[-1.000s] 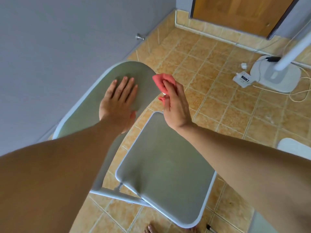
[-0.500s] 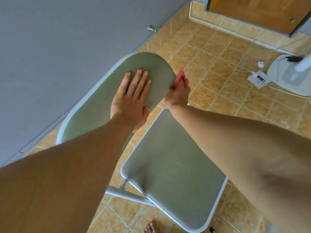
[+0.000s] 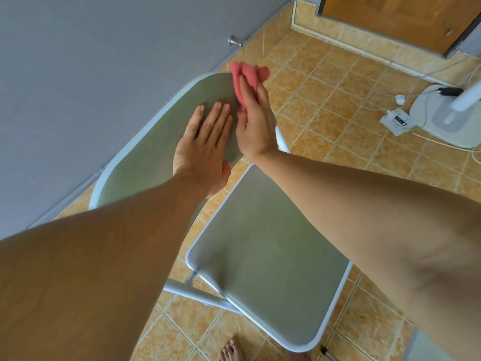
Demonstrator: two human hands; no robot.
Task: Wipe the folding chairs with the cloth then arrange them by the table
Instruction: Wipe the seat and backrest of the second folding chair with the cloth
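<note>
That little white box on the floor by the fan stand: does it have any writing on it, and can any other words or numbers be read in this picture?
White box: it carries a small dark label, but the marks on it are too small and blurred to read.
Chair, pink cloth, fan stand, wooden door: no words, numbers or brand marks can be seen on them.

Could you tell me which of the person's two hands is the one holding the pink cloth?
The right hand presses the pink cloth against the chair's backrest near its top edge. The left hand lies flat and empty on it.
</note>
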